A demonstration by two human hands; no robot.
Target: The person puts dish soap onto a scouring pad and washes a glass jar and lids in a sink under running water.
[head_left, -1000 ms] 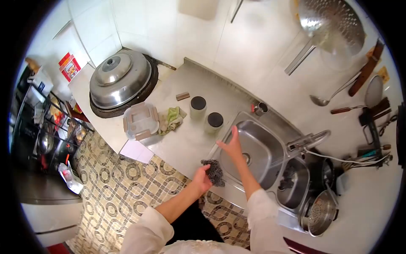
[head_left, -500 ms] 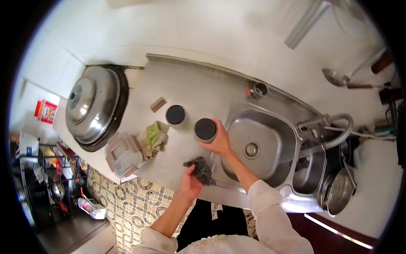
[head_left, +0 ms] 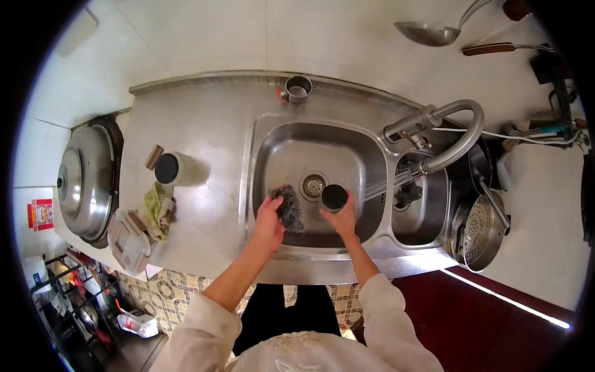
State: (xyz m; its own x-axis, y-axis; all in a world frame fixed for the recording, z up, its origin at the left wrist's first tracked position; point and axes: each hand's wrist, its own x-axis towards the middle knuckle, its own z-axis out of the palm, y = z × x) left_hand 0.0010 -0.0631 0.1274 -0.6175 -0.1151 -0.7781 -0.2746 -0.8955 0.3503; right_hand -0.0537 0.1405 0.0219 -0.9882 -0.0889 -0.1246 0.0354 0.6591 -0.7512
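Observation:
Over the large sink basin, my left hand holds a dark mesh scrubber. My right hand is wrapped round a jar with a black lid, also over the basin, a short way right of the scrubber and apart from it. The drain shows between and behind the hands. Water sprays from the faucet toward the large basin, right of the jar. A second black-lidded jar stands on the steel counter at the left.
A green cloth, a clear container and a small brown block lie on the left counter. Behind the basin sits a metal cup. A domed lid is far left, a strainer right.
My right hand has taken hold of one jar and brought it from the counter over the basin. My left hand has moved there with the scrubber. Water now sprays from the faucet. The view has shifted right.

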